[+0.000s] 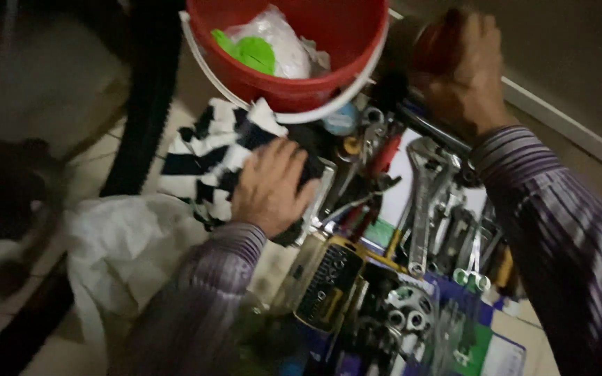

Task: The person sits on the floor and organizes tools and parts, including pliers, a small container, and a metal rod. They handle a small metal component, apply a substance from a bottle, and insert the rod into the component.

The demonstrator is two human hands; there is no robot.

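A red bucket [294, 49] with a white handle stands at the top, holding a white plastic bag [280, 42] and a green lid [253, 52]. A black tyre [144, 97] curves down the left side. A crumpled white sheet [123, 244] lies on the floor below. An adjustable wrench [423, 202] lies among spanners [472, 257] and sockets [405, 310].
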